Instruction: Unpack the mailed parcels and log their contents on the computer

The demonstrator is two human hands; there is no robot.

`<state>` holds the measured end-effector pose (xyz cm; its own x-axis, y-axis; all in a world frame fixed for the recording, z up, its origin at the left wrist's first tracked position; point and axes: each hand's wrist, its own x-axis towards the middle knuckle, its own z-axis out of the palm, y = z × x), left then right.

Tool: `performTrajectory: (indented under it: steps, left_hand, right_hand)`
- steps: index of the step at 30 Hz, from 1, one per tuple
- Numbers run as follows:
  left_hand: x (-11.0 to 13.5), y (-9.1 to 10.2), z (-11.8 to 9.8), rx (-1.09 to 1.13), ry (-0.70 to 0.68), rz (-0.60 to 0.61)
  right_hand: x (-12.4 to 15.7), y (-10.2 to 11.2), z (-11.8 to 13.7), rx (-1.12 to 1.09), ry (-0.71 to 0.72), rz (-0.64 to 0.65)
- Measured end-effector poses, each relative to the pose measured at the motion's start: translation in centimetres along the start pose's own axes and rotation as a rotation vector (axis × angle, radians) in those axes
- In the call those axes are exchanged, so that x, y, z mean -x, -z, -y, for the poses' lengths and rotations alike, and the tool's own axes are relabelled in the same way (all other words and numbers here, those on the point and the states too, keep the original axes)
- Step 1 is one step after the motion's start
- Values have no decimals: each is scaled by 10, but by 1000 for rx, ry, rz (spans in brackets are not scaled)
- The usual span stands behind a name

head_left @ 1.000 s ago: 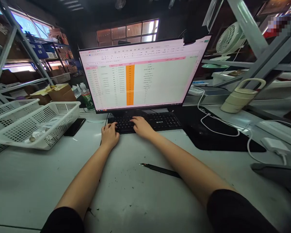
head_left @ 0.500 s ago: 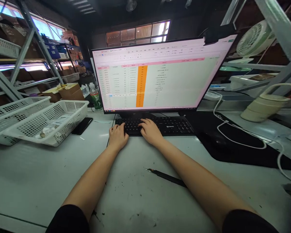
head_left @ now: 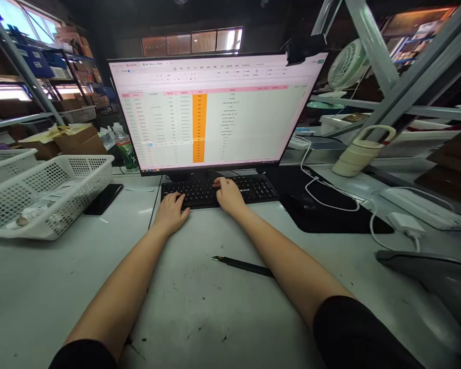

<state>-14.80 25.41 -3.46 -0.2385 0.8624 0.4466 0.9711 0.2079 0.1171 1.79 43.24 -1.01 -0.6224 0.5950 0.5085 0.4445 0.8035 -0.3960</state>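
Observation:
Both hands rest at a black keyboard (head_left: 200, 190) below a large monitor (head_left: 249, 118) that shows a spreadsheet with an orange column. My left hand (head_left: 170, 212) lies at the keyboard's left end, its fingers spread over the keys and thumb out to the side. On the middle keys sits my right hand (head_left: 229, 196), fingers slightly bent and apart, holding nothing. Part of the keys is hidden under the hands. A black utility knife (head_left: 242, 265) lies on the table beside my right forearm, which covers its rear end.
At left stand white perforated baskets (head_left: 49, 205), one holding small packets, with a black phone (head_left: 103, 199) beside it. A green-labelled bottle (head_left: 125, 148) is near the monitor. Right are a mouse (head_left: 303, 201) on a black mat (head_left: 322, 223), white cables, a cream cup (head_left: 355, 156) and a fan (head_left: 348, 64).
The view has turned right, so things appear further left, and a grey device at lower right shows more fully. My hands stay on the keyboard, with the right fingers slightly shifted.

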Motion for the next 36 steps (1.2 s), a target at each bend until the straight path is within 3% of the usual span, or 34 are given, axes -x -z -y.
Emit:
performTrajectory:
  steps: [8, 14, 22, 26, 32, 36]
  left_hand:
    - [-7, 7, -3, -55, -27, 29]
    - [-11, 3, -15, -73, 35, -14]
    - [-4, 4, -16, -96, 25, -14]
    - [-7, 6, -18, -103, 44, -6]
    - [-10, 7, -22, -116, 56, -2]
    - [-11, 5, -23, -115, 56, 7]
  right_hand:
    - [0, 2, 4, 20, 77, -3]
    - [2, -3, -2, 45, 188, 80]
    - [2, -5, -4, 57, 172, 114]
    - [4, -6, -1, 50, 217, 61]
    - [7, -10, 6, 93, 254, 113]
    - [8, -13, 7, 103, 269, 74]
